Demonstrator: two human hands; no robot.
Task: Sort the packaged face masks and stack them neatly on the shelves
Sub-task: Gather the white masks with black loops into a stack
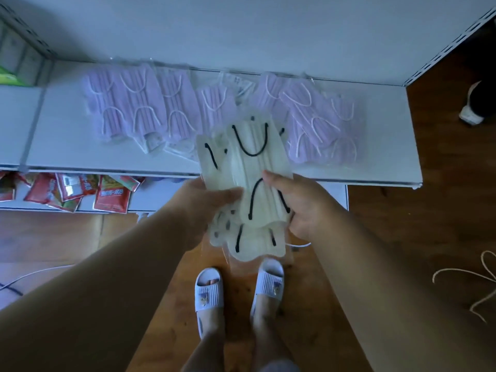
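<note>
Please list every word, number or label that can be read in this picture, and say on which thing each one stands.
None can be read for certain.
Red snack packets on the lower shelf: white characters, too blurred to read.
Purple packaged masks on the shelf: small white label, unreadable.
Pale masks with black loops, held by both hands: no text visible.

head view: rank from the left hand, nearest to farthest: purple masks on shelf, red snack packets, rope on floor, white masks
From the left hand:
1. white masks, gripped in it, centre.
2. red snack packets, lower shelf, to its left.
3. purple masks, upper shelf, beyond it.
4. rope, floor, far right.
Items 2 and 3 are close to call.
</note>
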